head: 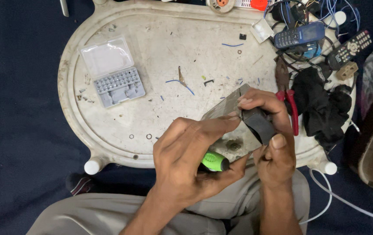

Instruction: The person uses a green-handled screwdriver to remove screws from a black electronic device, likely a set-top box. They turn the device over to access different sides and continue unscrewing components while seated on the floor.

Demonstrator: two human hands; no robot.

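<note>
My left hand (186, 161) is closed around a green-handled screwdriver (215, 161), whose tip is hidden under my fingers. My right hand (276, 152) grips a small black block (260, 124) pressed against a flat grey metal piece (223, 111), with the thumb at the block's lower edge and the fingers curled over its top. Both hands meet over the near right part of a worn white oval table (151, 117). The grey piece tilts up from the table between my hands.
An open grey bit-set case (114, 74) lies at the left of the table. Red-handled pliers (290, 106), black cloth (321, 109), a blue phone (300, 35), a remote control (350, 48) and tangled wires crowd the right. Blue wire scraps (180, 82) and small screws lie scattered.
</note>
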